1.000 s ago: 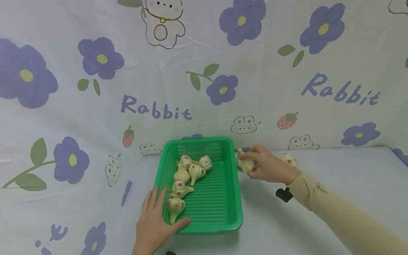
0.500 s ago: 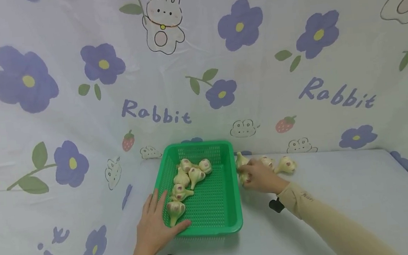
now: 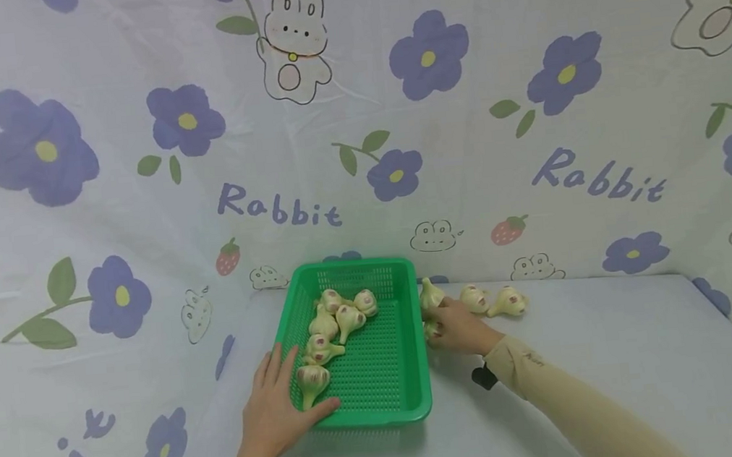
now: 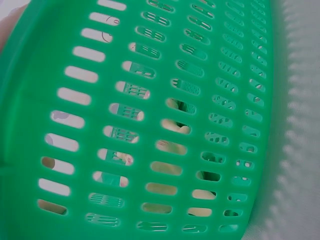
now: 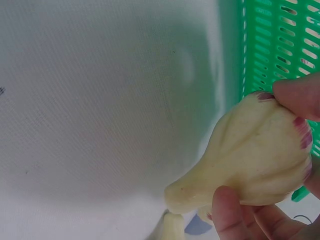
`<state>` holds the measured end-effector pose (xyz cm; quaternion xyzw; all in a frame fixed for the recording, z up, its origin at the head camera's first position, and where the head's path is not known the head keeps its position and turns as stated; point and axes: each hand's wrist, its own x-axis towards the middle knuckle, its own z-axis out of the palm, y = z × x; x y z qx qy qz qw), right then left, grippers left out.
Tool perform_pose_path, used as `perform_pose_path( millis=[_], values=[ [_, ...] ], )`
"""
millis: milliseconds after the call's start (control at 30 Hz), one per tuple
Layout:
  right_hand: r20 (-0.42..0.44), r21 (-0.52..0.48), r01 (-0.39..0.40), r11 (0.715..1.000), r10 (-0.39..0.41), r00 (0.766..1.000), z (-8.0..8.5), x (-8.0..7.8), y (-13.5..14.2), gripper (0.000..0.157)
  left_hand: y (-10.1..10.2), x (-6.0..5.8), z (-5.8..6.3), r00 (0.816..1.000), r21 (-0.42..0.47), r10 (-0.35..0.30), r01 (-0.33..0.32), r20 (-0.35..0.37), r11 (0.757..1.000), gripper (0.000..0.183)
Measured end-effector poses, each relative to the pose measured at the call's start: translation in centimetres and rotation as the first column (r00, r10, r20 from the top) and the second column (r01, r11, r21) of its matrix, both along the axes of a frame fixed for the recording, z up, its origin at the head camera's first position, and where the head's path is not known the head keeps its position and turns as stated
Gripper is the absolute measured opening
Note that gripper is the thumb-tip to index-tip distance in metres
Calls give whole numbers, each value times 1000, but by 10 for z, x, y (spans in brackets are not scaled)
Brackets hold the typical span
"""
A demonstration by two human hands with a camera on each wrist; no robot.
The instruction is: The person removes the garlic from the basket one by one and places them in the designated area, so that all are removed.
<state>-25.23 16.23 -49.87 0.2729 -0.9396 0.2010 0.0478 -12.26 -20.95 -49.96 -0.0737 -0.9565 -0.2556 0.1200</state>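
A green plastic basket holds several garlic bulbs, grouped along its left side and toward the back. My left hand rests on the basket's front left corner, fingers straight along the left rim and thumb over the front rim. Beside the basket's right wall, my right hand grips a garlic bulb between thumb and fingers. Its narrow stem points away from the basket in the right wrist view. Just behind that hand another garlic bulb stands with its stem up, close to the basket wall.
Two more garlic bulbs, a nearer-to-basket one and a farther one, lie on the white table to the right, near the back. A white cloth backdrop printed with flowers and rabbits rises behind and at the sides.
My right hand has moved left and nearer, from beside the back bulb to the bulb in front of it. The bulbs at the back right have come into fuller view. My left hand stays put.
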Motion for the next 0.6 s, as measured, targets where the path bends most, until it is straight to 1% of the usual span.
perform_pose_path(
  millis=[200, 400, 600],
  values=[
    [48, -8, 13, 1000, -13, 999, -1, 0, -2, 42, 1, 1, 0, 1000, 0, 6, -6, 7, 1000, 116],
    [84, -24, 24, 999, -21, 996, -8, -1, -3, 39, 1, 2, -1, 1000, -10, 8, -8, 30, 1000, 117],
    [40, -21, -21, 1000, 22, 999, -9, -8, -5, 34, 1, 0, 1, 1000, -3, 2, -2, 27, 1000, 116]
  ],
)
